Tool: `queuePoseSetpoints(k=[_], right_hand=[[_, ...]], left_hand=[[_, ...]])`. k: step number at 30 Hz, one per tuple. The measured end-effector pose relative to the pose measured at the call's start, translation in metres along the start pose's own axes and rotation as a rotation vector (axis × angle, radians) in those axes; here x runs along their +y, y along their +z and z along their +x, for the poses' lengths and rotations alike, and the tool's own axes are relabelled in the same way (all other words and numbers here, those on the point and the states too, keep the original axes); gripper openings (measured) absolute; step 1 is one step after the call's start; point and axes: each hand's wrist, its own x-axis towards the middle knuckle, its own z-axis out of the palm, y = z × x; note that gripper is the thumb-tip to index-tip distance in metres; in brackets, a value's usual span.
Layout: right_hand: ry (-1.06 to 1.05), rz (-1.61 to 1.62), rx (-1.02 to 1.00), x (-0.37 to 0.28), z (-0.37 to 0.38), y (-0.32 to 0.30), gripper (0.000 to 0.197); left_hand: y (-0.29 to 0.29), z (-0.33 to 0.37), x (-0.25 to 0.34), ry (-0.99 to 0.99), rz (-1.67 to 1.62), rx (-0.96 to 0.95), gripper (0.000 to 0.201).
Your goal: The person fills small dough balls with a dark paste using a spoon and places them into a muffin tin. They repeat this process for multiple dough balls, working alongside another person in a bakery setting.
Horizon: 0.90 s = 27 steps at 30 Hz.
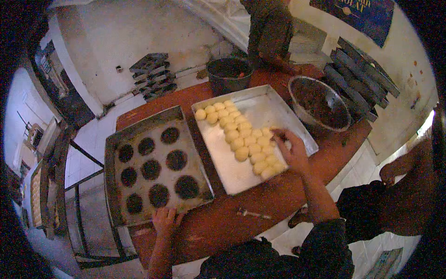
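Rows of pale yellow dough balls (244, 132) lie packed together in a shallow metal tray (223, 172). At the right side of these rows, my right hand (292, 148) has its fingers curled and closed on a dough ball, partly hidden by the fingertips. To the left lies a worn metal baking tray (139, 172) with several dark round discs or hollows (151, 169) in rows; which of the two I cannot tell. My left hand (165, 221) rests on its near rim, fingers stretched out and holding nothing.
A metal bowl (341, 100) with dark contents stands at the right, and a dark bucket (227, 86) behind the tray. A small pale tool (253, 214) lies on the reddish table (232, 228). Dark pans (355, 76) are stacked at right. Other people stand behind and at right.
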Motion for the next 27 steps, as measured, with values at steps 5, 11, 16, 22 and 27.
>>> queuePoseSetpoints(k=[5,11,16,22,27], right_hand=[[-0.152,-0.530,0.094,0.116,0.176,-0.030,0.024],[-0.393,-0.790,-0.022,0.170,0.317,-0.005,0.034],[0.022,-0.345,-0.600,0.134,0.357,0.040,0.038],[-0.166,-0.312,-0.505,0.127,0.391,0.096,0.041],[-0.196,-0.441,-0.406,0.163,0.414,0.148,0.044]], left_hand=[[-0.035,-0.023,0.029,-0.348,0.119,-0.109,0.046],[-0.045,-0.080,0.040,-0.844,0.032,0.102,0.053],[-0.021,-0.116,0.046,-0.819,0.402,0.025,0.065],[-0.017,-0.129,0.046,-1.380,-0.488,0.397,0.065],[-0.027,-0.099,0.054,-1.446,-0.367,0.320,0.060]])
